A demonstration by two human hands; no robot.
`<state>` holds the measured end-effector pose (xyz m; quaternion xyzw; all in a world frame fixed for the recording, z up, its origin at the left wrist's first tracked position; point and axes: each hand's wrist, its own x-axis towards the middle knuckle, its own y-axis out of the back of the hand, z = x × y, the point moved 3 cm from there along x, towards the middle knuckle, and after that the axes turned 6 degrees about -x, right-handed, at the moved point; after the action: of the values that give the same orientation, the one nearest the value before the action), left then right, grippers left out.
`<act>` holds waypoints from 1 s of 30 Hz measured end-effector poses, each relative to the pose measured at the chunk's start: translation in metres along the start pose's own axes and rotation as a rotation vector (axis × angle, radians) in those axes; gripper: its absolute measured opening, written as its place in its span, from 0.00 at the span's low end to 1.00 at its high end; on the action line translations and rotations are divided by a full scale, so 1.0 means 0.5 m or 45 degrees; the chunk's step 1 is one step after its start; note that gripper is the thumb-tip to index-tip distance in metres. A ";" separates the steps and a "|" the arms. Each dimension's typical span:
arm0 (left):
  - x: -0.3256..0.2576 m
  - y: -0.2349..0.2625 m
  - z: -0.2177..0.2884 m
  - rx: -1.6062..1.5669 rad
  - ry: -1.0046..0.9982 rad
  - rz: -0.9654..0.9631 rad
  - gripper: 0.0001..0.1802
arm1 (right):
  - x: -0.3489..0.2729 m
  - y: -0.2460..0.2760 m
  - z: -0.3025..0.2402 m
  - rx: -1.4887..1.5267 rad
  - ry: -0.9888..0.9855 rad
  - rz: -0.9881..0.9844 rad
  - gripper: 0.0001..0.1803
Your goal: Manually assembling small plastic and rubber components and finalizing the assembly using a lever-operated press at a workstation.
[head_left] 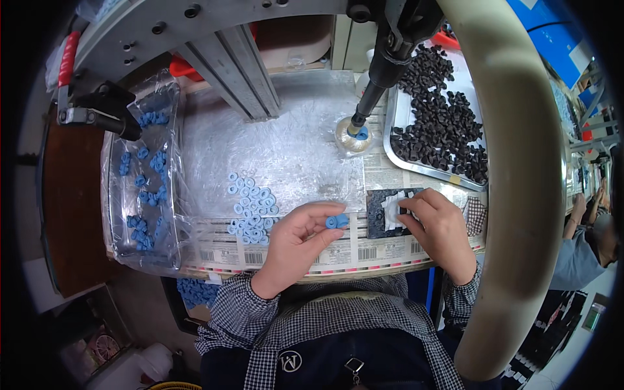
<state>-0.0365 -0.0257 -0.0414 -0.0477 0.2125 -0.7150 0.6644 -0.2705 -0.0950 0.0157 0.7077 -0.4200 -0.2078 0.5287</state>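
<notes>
At near centre, the left hand (pixel 294 242) pinches a blue rounded piece (pixel 335 222) above barcoded, finely printed paper (pixel 344 251); to its right, the right hand (pixel 442 227) pinches a small dark part (pixel 403 210) by white cloth (pixel 391 213).

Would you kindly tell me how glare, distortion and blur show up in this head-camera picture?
Head view: pale, streaky glare on the metal plate, small glints on the left tray's plastic lining; head view: fisheye bending, the bench's front edge bowing, corners black; head view: no obvious motion blur on the left hand or right hand.
</notes>
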 end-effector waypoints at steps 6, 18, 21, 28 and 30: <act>0.011 -0.007 0.018 0.373 -0.230 0.011 0.19 | -0.004 0.005 0.006 -0.018 0.031 -0.029 0.13; 0.018 -0.049 0.037 0.629 -0.350 -0.010 0.21 | 0.027 -0.015 -0.075 0.618 0.073 0.131 0.17; 0.016 -0.048 0.037 0.637 -0.355 -0.013 0.21 | 0.029 -0.025 -0.078 0.584 0.074 0.122 0.17; 0.014 -0.049 0.037 0.665 -0.356 -0.029 0.22 | 0.037 -0.027 -0.084 0.598 0.112 0.169 0.17; 0.015 -0.049 0.039 0.663 -0.361 -0.034 0.22 | 0.036 -0.028 -0.085 0.606 0.123 0.171 0.17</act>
<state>-0.0532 -0.0370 -0.0164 0.0223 -0.0735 -0.7403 0.6678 -0.2239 -0.0842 0.0205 0.7920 -0.4772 -0.0334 0.3793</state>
